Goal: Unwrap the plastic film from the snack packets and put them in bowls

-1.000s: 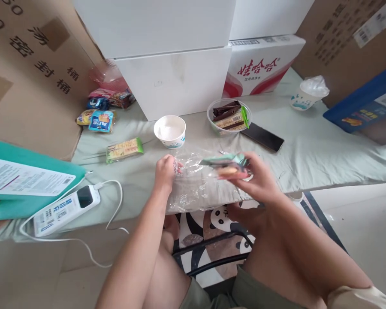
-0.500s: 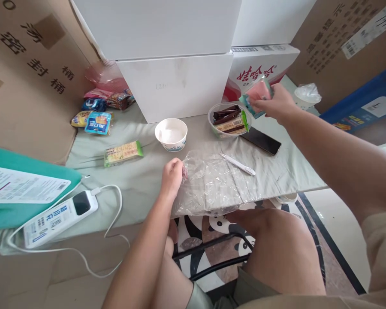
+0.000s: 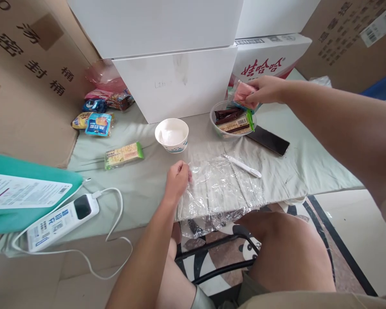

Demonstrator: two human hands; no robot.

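My right hand [image 3: 260, 92] is closed around a pink packet [image 3: 243, 93] with a blue-green edge, at the back rim of a clear round plastic bowl [image 3: 216, 128]. Inside that bowl lie dark brown wrapped sticks [image 3: 227, 113] and pale cracker packs [image 3: 233, 124] with a green end. My left hand [image 3: 177, 179] rests closed on the cloth, its fingers on the left edge of a crumpled clear plastic sheet [image 3: 218, 189]. Behind it stands a white paper bowl [image 3: 172, 135]. A white utility knife [image 3: 242, 166] lies on the sheet's upper edge.
A black phone [image 3: 269, 140] lies right of the plastic bowl. Leftward are a cracker pack [image 3: 124, 155], several snack packets [image 3: 98, 124], a pink translucent basket [image 3: 104, 75], a white power bank [image 3: 62, 221] with cable and a green container [image 3: 25, 193]. White boxes [image 3: 173, 86] stand behind.
My right hand has lowered the pink packet leftward to the bowl's back rim. The plastic sheet now hangs farther over the table's front edge. My left hand stays closed at the sheet.
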